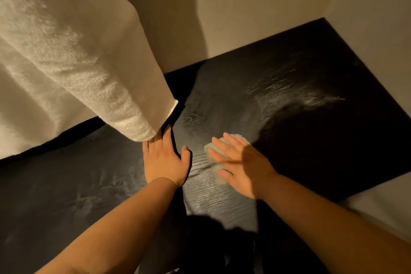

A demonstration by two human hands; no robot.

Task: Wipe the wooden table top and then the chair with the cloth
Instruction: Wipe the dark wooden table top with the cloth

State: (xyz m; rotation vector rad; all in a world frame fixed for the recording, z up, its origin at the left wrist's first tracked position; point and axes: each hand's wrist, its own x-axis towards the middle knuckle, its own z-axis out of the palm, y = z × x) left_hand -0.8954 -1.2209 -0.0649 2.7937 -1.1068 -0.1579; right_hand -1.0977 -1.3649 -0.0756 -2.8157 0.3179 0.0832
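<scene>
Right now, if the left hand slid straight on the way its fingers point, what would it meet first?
The left hand lies flat on the table, fingers pointing at the hanging white towel. Its hem seems to touch the fingertips, so the towel comes first, probably.

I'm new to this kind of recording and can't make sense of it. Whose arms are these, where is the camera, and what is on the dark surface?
There is no machine here. A person wears one camera on the head, so you look down along their own two arms. The dark surface is a wooden table top set against a pale wall. The right hand lies flat, fingers straight, pressing a small light cloth onto the wood. The left hand rests flat on the table, fingertips at the lower edge of a thick white towel hanging from above. Neither hand grips anything.
</scene>
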